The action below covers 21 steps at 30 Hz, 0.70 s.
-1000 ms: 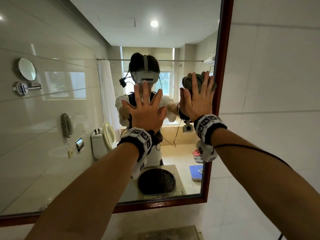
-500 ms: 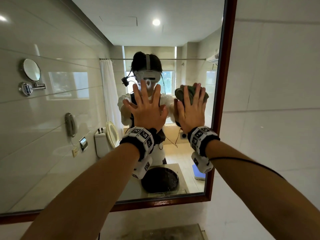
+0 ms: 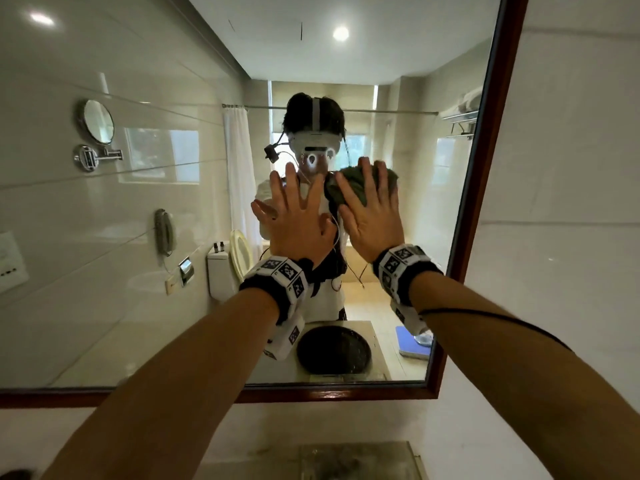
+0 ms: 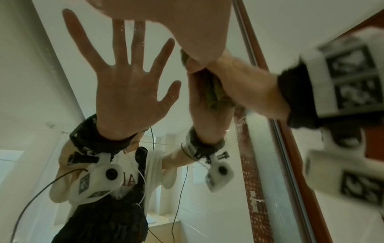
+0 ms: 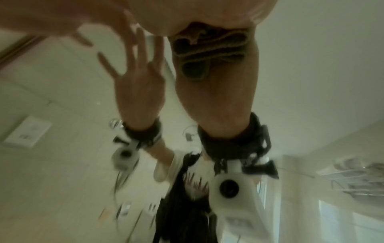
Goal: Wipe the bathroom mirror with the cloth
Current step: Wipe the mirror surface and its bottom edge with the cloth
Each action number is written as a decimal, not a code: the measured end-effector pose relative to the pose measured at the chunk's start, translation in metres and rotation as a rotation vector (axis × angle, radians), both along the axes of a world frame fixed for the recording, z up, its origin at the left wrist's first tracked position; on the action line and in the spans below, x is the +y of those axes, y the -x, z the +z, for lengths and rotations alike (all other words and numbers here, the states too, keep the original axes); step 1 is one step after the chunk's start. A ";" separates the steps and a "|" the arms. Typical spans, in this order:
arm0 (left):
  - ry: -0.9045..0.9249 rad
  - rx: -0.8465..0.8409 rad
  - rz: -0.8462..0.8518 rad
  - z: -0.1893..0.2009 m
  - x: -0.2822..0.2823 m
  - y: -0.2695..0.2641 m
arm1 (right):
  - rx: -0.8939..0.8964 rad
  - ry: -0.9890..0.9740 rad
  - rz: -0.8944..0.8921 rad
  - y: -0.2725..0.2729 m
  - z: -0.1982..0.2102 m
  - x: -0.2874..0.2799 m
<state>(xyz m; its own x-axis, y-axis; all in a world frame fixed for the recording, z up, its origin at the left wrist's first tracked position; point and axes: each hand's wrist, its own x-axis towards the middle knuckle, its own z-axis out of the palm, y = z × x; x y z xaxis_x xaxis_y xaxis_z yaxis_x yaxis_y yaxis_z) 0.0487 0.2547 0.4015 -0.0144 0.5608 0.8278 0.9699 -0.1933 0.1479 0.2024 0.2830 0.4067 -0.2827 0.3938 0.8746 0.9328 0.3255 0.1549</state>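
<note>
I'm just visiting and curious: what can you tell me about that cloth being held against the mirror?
The cloth is dark green, looks like soft towelling, and is bunched into folds rather than spread flat. The right hand presses it against the mirror glass with straight, spread fingers, so most of it is hidden behind the palm. It sits at about head height, right of the bare left hand, which does not touch it.

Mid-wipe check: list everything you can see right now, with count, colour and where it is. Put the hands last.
mirror: one, dark red-brown frame, on the tiled wall ahead.
cloth: one, dark green, bunched against the glass under the right hand.
wall tiles: pale, right of the frame.
counter edge: one, grey, bottom of the head view.
wristbands: two, black and white, one per wrist.
left hand: fingers spread, flat on the glass.
right hand: fingers straight, pressing the cloth.
</note>
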 end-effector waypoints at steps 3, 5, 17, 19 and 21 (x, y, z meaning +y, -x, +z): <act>0.013 0.063 -0.062 -0.016 -0.003 -0.003 | -0.088 0.030 0.019 -0.007 -0.069 -0.001; 0.021 0.122 -0.091 -0.031 -0.007 -0.004 | -0.120 0.060 0.024 -0.014 -0.118 -0.004; 0.012 0.125 -0.070 -0.064 -0.005 -0.003 | -0.152 0.050 -0.006 -0.038 -0.108 -0.003; 0.000 0.099 -0.073 -0.056 -0.006 -0.006 | -0.060 0.033 -0.060 -0.035 -0.062 0.001; -0.016 0.087 -0.077 -0.048 -0.008 -0.011 | 0.005 0.016 -0.093 -0.032 -0.021 0.000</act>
